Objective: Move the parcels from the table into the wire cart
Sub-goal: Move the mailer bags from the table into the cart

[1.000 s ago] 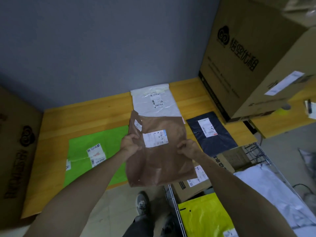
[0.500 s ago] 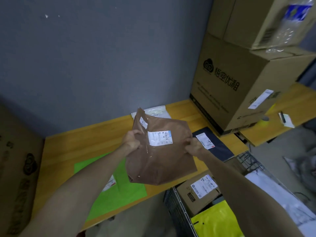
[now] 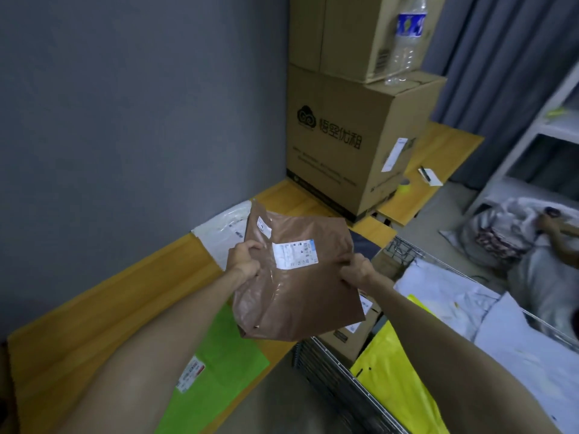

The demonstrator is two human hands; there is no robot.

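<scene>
the wooden table (image 3: 94,308) runs along the grey wall, and a large printed cardboard box (image 3: 344,151) stands at its far end. the wire cart (image 3: 332,374) sits just beside the table and holds a yellow mailer (image 3: 391,374). the brown poly mailer (image 3: 300,296) hangs in the air over the table edge and the cart's corner. a green mailer (image 3: 225,355) lies flat on the table. the left hand (image 3: 242,261) grips the brown mailer's left edge with curled fingers; the right hand (image 3: 357,270) pinches its right edge.
</scene>
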